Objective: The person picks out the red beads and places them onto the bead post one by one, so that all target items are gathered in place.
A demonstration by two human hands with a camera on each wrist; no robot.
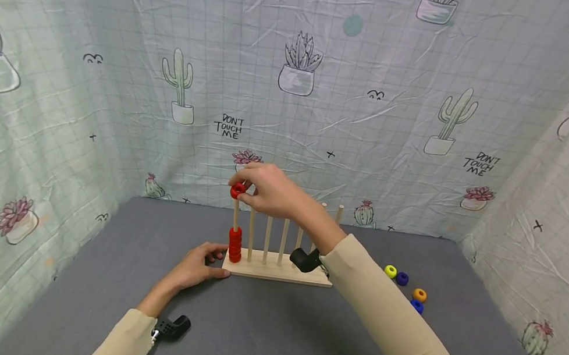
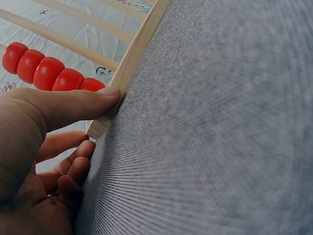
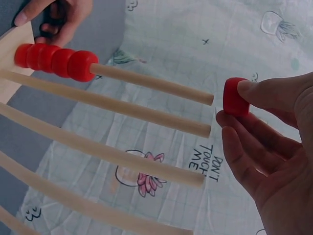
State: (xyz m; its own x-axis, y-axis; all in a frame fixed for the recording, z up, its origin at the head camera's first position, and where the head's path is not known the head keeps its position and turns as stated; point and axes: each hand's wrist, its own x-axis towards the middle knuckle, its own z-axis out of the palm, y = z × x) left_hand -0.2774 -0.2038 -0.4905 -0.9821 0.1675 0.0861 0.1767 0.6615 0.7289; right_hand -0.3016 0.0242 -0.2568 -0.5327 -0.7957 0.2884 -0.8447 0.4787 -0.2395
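Observation:
My right hand (image 1: 275, 191) pinches a red bead (image 3: 235, 98) between thumb and fingers. In the right wrist view this bead is just past the free tip of the end peg (image 3: 151, 83), apart from it. Lower on that peg, several red beads (image 1: 235, 245) are stacked against the wooden base (image 1: 279, 274). My left hand (image 1: 192, 266) grips the left end of the base, its thumb (image 2: 83, 104) along the front edge. The other left fingers lie curled at the end of the base, partly behind it.
More bare upright pegs (image 1: 267, 240) stand along the base, some behind my right arm. On the grey table (image 1: 255, 338) to the right lie a yellow bead (image 1: 390, 269), a dark blue bead (image 1: 401, 281), an orange bead (image 1: 415, 298) and a blue bead (image 1: 418, 309). A patterned curtain (image 1: 344, 120) encloses the table.

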